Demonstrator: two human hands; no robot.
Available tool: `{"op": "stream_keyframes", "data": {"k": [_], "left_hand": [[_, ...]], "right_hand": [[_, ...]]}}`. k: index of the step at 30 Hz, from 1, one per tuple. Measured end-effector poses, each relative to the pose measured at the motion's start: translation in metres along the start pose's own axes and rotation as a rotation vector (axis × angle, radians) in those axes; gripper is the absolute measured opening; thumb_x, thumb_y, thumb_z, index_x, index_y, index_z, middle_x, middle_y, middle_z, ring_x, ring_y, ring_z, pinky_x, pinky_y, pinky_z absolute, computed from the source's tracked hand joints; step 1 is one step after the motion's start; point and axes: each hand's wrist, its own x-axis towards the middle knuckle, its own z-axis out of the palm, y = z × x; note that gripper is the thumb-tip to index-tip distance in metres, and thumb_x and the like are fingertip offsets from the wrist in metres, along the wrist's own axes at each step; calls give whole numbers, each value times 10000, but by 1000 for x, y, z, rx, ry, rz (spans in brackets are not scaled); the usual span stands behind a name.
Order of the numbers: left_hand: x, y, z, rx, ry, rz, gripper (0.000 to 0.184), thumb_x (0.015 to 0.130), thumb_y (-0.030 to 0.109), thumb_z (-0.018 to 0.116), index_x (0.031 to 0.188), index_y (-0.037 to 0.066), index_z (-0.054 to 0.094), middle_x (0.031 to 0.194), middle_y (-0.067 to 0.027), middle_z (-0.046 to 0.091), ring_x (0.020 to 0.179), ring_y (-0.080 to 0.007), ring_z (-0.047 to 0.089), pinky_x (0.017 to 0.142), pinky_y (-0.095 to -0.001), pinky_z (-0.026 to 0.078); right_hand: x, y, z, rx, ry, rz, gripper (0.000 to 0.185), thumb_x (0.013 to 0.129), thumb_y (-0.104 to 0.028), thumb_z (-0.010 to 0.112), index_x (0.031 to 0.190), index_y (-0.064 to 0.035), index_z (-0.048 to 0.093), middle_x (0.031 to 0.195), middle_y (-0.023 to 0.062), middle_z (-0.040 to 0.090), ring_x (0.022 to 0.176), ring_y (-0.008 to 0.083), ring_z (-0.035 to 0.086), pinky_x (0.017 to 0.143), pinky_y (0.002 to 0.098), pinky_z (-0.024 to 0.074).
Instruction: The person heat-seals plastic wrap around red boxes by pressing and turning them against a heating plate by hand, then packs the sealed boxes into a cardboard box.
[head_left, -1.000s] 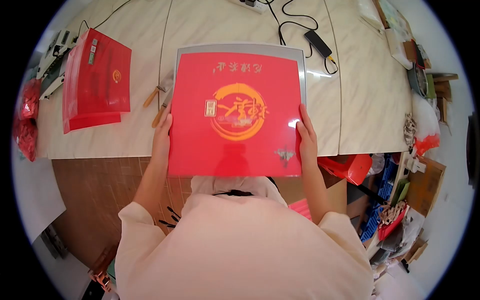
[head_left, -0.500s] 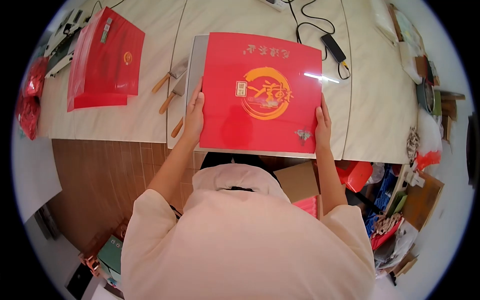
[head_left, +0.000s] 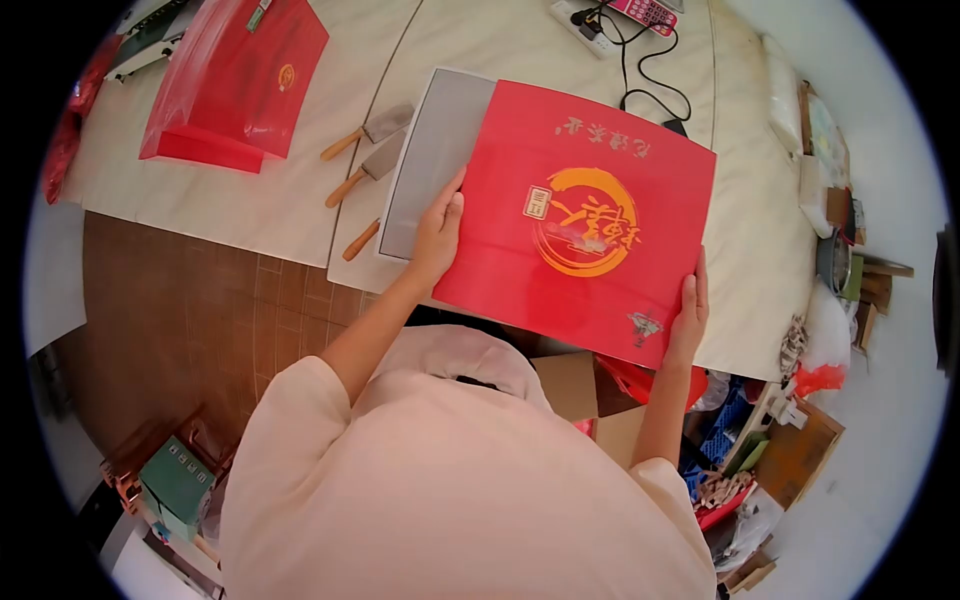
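Note:
A large red printed cardboard sheet (head_left: pixel 500 240) with an orange ring logo is held out in front of me, tilted down towards the right. At its left edge my left hand (head_left: pixel 440 232) grips with the thumb on top. My right hand (head_left: pixel 690 318) closes on the lower right edge, its thumb also showing on top. Whether the sheet has any depth behind it is hidden. Under its left side lies a flat grey board (head_left: pixel 435 140) on the table, partly covered by the sheet.
Wooden-handled scrapers (head_left: pixel 352 187) lie left of the board on the cream table (head_left: pixel 250 205). Farther left stands a glossy red bag (head_left: pixel 240 85) with the same logo. Black cables (head_left: pixel 650 62) and a power strip (head_left: pixel 585 30) are at the back. An open cardboard box (head_left: pixel 565 385) sits below the table edge.
Both hands have carried the red sheet to the right and turned it clockwise. More of the grey board now shows on the left. My view has also shifted and rotated.

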Motion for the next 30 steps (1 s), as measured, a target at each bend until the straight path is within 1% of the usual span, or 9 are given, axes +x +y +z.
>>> {"op": "stream_keyframes", "data": {"k": [3, 11, 14, 16, 18, 22, 24, 28, 30], "left_hand": [[2, 6, -16, 142, 33, 20, 461, 1007, 302, 365, 1371, 23, 401, 1352, -153, 485, 1254, -222, 448, 1043, -302, 316], [6, 9, -82, 309, 44, 81, 464, 1006, 308, 365, 1358, 11, 417, 1328, -139, 511, 1221, -216, 476, 1019, -303, 347], [9, 0, -116, 186, 22, -36, 471, 1002, 296, 387, 1374, 7, 395, 1351, -103, 491, 1223, -201, 470, 1031, -296, 343], [7, 13, -125, -207, 78, -185, 489, 996, 287, 408, 1399, 14, 355, 1404, -81, 427, 1261, -182, 424, 1054, -292, 327], [8, 28, -119, -165, 61, -187, 490, 996, 280, 409, 1408, 23, 341, 1422, -79, 400, 1280, -172, 397, 1057, -294, 328], [17, 51, -96, -120, 47, -200, 474, 998, 239, 404, 1417, 31, 328, 1456, -83, 345, 1323, -160, 332, 1069, -289, 306], [24, 44, -78, -9, 34, -159, 484, 995, 247, 413, 1419, 33, 324, 1443, -82, 367, 1314, -164, 350, 1072, -290, 296], [42, 36, -41, 174, -21, -80, 528, 983, 281, 440, 1423, 21, 305, 1441, -101, 371, 1319, -184, 351, 1077, -294, 275], [52, 31, -23, 235, -63, -45, 566, 975, 307, 458, 1424, 7, 291, 1453, -122, 352, 1334, -199, 334, 1080, -297, 264]], "right_hand": [[10, 24, 5, -155, -28, -101, 454, 988, -230, 428, 1389, -21, 387, 1396, 110, 431, 1275, 182, 403, 1058, 293, 299], [-1, 79, 73, -85, -124, -152, 453, 996, -250, 409, 1384, -17, 388, 1394, 127, 442, 1280, 194, 408, 1055, 300, 299], [1, 80, 100, -42, -128, -143, 454, 999, -258, 402, 1382, -16, 388, 1393, 133, 447, 1282, 198, 410, 1053, 303, 299], [-1, 72, 113, -28, -113, -108, 440, 1000, -247, 398, 1376, -18, 398, 1376, 139, 466, 1267, 203, 433, 1041, 300, 315], [0, 71, 114, -25, -111, -128, 415, 1002, -231, 390, 1357, -16, 423, 1310, 155, 530, 1204, 228, 508, 999, 296, 366], [5, 84, 92, -50, -80, -116, 416, 1001, -236, 392, 1346, -8, 433, 1291, 175, 539, 1182, 259, 532, 978, 308, 392], [11, 86, 74, -207, -50, -157, 419, 996, -250, 400, 1328, 1, 448, 1265, 201, 546, 1181, 283, 534, 972, 317, 401], [29, 79, 46, -268, -3, -110, 411, 989, -261, 413, 1307, -6, 472, 1221, 211, 572, 1176, 302, 534, 955, 335, 414], [46, 71, 39, -342, 5, -35, 410, 977, -281, 438, 1289, -23, 497, 1162, 198, 612, 1106, 295, 578, 917, 329, 429]]}}
